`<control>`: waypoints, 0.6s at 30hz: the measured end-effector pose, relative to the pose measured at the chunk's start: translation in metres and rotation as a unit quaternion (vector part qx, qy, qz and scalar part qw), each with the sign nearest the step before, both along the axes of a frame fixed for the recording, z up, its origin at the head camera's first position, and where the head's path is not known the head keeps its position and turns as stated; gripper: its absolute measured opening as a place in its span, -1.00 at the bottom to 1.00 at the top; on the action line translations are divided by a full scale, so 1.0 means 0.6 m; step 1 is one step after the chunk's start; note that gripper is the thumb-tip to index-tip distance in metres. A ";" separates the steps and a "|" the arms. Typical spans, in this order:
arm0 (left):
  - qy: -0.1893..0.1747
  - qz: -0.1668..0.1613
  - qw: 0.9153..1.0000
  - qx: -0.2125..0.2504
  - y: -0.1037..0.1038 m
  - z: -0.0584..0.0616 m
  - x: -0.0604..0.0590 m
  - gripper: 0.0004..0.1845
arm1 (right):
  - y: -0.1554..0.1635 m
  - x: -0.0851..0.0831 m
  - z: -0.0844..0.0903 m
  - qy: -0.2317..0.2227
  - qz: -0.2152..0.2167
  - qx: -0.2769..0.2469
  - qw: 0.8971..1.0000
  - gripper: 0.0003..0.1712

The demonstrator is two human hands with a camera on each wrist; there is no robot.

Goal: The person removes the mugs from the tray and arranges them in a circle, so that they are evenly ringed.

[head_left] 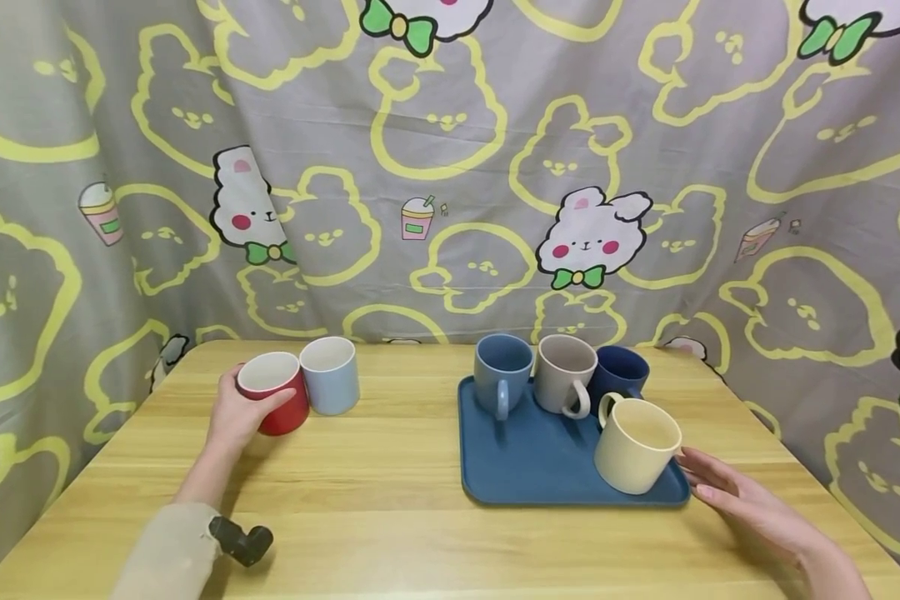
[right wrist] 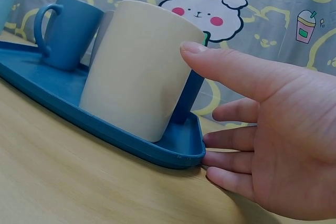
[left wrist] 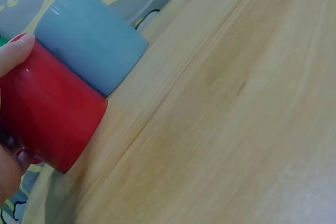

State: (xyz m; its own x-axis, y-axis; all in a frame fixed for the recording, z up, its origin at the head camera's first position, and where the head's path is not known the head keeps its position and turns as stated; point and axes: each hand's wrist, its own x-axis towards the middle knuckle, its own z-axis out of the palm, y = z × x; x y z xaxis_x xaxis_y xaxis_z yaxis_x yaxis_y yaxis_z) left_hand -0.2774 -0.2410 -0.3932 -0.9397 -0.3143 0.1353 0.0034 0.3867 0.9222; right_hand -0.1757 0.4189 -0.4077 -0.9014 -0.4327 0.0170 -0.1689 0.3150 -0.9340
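My left hand (head_left: 238, 410) grips a red mug (head_left: 273, 402) at the table's far left, thumb (left wrist: 13, 53) on its side near the rim. A light blue mug (head_left: 332, 375) stands touching the red mug (left wrist: 50, 114). At the right, a blue tray (head_left: 528, 471) carries a blue mug (head_left: 502, 371), a grey mug (head_left: 564, 375), a navy mug (head_left: 621, 371) and a cream mug (head_left: 636, 442). My right hand (head_left: 723, 492) lies open by the tray's front right corner (right wrist: 184, 156). Its thumb (right wrist: 231, 66) reaches toward the cream mug (right wrist: 139, 66); I cannot tell whether they touch.
The wooden table (head_left: 390, 517) has bare surface between the two mug groups and along the front. A printed cloth backdrop (head_left: 450, 167) hangs close behind and at both sides. A black device (head_left: 243, 540) sits on my left wrist.
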 end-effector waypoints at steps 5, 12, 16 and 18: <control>0.011 -0.009 1.000 0.008 0.002 -0.001 0.005 0.02 | -0.001 -0.001 -0.004 0.024 0.008 -0.010 1.000 -0.41; 0.061 0.055 0.997 0.002 0.021 0.011 0.032 0.02 | -0.002 -0.003 -0.005 0.041 0.018 -0.014 0.999 -0.40; 0.116 0.088 0.989 -0.004 0.050 0.038 0.050 -0.08 | -0.002 -0.001 -0.003 0.030 0.002 -0.009 0.999 -0.40; 0.143 0.080 0.986 -0.005 0.072 0.054 0.058 -0.16 | -0.002 0.000 -0.003 0.027 -0.001 -0.008 1.000 -0.39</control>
State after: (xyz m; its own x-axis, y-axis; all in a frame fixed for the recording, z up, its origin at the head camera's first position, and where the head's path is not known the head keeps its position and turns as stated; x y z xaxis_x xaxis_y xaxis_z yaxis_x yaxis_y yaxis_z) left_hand -0.2424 -0.1980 -0.3607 -0.8009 -0.4536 0.3909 0.2007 0.4117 0.8889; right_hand -0.1757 0.4179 -0.4094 -0.8995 -0.4308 0.0730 -0.2195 0.3011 -0.9280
